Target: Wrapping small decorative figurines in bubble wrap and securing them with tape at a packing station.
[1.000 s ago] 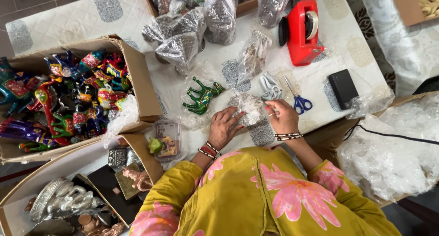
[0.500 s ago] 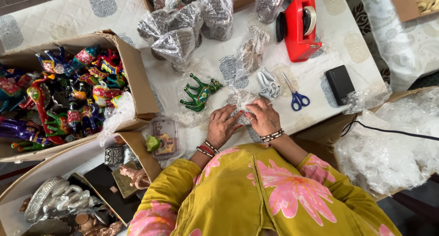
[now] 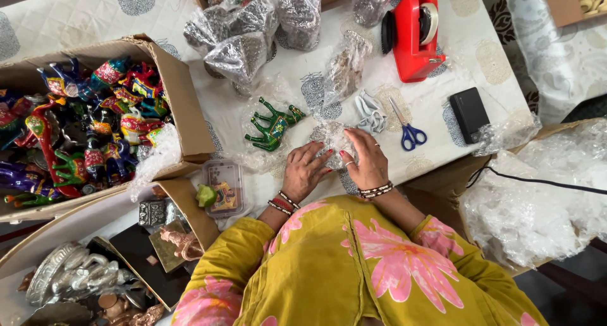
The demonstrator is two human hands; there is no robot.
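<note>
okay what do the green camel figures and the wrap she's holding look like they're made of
Green camel figures: probably painted wood or metal, glossy enamel-like finish with coloured detailing; which one is unclear. The wrap under the left hand and right hand: clear bubble plastic, judging by its see-through, crinkled, shiny surface.

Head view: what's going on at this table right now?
A person in a yellow floral top has both hands on a small bundle of clear bubble wrap on the white table. The left hand presses its near side; the right hand covers the other side. What is inside cannot be told. Two green painted animal figurines lie just left of it, blue-handled scissors and a red tape dispenser to the right. A cardboard box of colourful figurines sits on the left.
</note>
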